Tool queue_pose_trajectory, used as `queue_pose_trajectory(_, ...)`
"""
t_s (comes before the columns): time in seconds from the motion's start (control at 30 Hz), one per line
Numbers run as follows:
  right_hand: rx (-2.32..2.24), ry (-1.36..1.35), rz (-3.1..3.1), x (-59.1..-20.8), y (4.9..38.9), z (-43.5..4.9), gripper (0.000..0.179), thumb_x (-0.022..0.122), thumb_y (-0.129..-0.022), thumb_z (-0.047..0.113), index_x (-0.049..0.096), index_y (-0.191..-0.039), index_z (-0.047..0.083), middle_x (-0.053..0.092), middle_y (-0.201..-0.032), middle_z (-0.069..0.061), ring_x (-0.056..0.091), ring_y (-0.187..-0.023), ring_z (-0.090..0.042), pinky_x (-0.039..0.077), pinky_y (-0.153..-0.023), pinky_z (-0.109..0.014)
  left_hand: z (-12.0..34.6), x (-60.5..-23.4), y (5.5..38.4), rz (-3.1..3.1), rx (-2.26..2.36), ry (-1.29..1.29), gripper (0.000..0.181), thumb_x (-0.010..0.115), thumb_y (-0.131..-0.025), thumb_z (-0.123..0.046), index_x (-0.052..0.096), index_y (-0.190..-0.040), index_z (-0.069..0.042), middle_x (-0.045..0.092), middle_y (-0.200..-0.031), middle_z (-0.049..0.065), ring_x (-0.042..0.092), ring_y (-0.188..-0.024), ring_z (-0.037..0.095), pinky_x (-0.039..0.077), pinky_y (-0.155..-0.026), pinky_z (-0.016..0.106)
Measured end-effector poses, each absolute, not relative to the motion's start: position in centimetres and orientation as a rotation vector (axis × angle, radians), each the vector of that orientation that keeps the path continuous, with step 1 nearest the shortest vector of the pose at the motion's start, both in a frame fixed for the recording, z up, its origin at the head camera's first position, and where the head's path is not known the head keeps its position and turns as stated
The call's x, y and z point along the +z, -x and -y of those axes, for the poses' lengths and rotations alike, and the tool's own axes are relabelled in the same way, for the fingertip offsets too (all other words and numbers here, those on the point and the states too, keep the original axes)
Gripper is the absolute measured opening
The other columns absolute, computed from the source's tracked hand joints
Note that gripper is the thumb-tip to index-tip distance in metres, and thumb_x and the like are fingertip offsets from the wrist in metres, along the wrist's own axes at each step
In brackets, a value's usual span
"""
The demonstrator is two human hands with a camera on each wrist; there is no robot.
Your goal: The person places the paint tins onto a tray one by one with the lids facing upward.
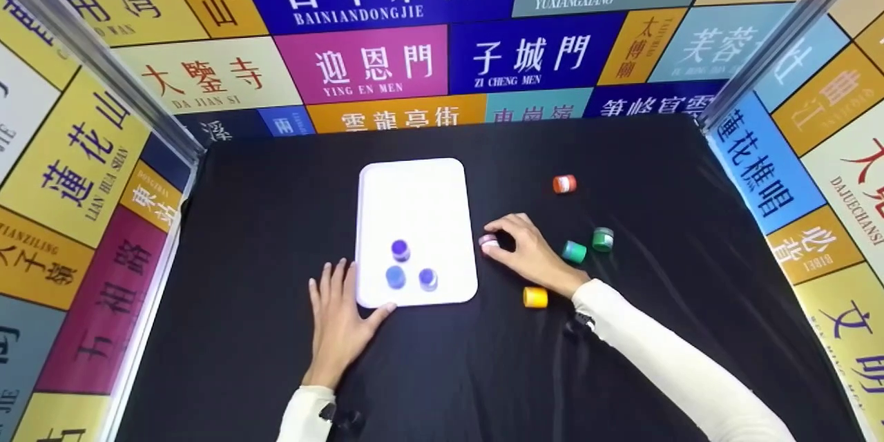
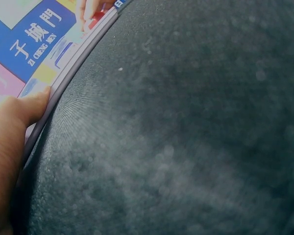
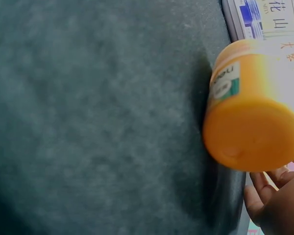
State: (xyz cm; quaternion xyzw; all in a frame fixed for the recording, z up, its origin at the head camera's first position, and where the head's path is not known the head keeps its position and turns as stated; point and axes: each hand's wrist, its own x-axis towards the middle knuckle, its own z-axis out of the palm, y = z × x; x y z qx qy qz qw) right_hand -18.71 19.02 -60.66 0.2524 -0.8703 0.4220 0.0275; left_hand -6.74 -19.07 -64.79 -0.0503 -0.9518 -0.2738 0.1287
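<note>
Smooth white tray (image 1: 416,204), probably plastic; matt black cloth (image 1: 262,235).

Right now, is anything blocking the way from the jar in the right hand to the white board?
Nothing visible: in the head view, only a narrow gap separates the pinkish jar in the right hand from the white board.

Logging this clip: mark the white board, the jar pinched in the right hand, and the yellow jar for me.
White board (image 1: 418,204): head view, bare upper part of its surface.
Pinched jar (image 1: 487,241): head view, its exposed part.
Yellow jar (image 1: 535,298): head view, middle of its body.
</note>
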Motion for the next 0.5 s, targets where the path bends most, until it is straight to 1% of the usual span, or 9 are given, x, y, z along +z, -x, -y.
queue_pose_trajectory(0.1,1.303,-0.774,2.703,-60.5,18.6,-19.1,0.037,0.086,-0.098,0.022,0.076,-0.129,0.004,0.074,-0.123,-0.006,0.057,-0.121,-0.027,0.046,-0.107,-0.042,19.1,-64.8,6.8,2.772,-0.797,0.145,0.108,0.082,-0.089,-0.067,0.045,-0.166,-0.001,0.039,-0.172,0.027,0.022,-0.165,0.049,0.002,-0.132,0.070)
queue_pose_trajectory(0.37,1.297,-0.771,2.790,-60.2,18.0,-19.6,0.043,0.083,-0.101,0.027,0.073,-0.137,0.007,0.071,-0.131,-0.005,0.055,-0.127,-0.025,0.046,-0.112,-0.045,19.2,-64.9,6.7,2.749,-0.790,0.157,0.107,0.083,-0.088,-0.067,0.047,-0.165,-0.002,0.040,-0.171,0.027,0.025,-0.164,0.051,0.005,-0.131,0.073)
queue_pose_trajectory(0.5,1.268,-0.800,2.812,-60.2,17.6,-19.8,0.046,0.083,-0.100,0.025,0.072,-0.140,0.005,0.071,-0.128,-0.005,0.055,-0.129,-0.028,0.047,-0.113,-0.049,19.2,-65.0,6.7,2.748,-0.793,0.159,0.107,0.083,-0.088,-0.067,0.047,-0.165,-0.002,0.040,-0.171,0.027,0.025,-0.164,0.051,0.005,-0.131,0.073)
